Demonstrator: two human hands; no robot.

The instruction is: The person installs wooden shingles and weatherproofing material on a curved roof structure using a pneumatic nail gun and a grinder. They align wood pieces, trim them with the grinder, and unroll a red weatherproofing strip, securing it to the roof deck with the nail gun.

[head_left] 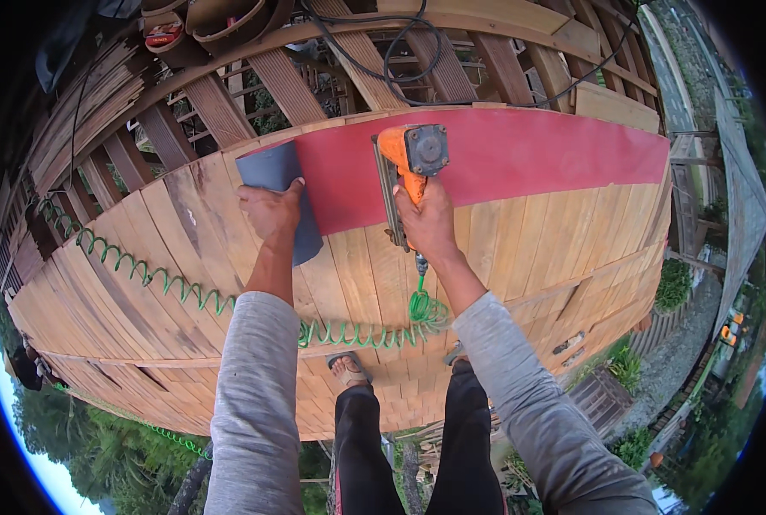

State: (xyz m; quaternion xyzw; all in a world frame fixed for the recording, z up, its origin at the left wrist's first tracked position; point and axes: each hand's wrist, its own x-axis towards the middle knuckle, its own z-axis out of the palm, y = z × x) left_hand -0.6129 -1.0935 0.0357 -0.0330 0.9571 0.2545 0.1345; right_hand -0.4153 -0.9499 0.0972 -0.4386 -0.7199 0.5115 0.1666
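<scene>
Here, the left hand (271,210) grips the roll (308,227) at the red sheet's (529,154) left end; the right hand (428,221) clasps the nailer (417,156) over it; a hose (361,335) crosses the boards (520,236) nearer the feet (349,371).

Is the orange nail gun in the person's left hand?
No, the right hand grips the orange nail gun, while the left hand is on the blue-grey roll.
</scene>
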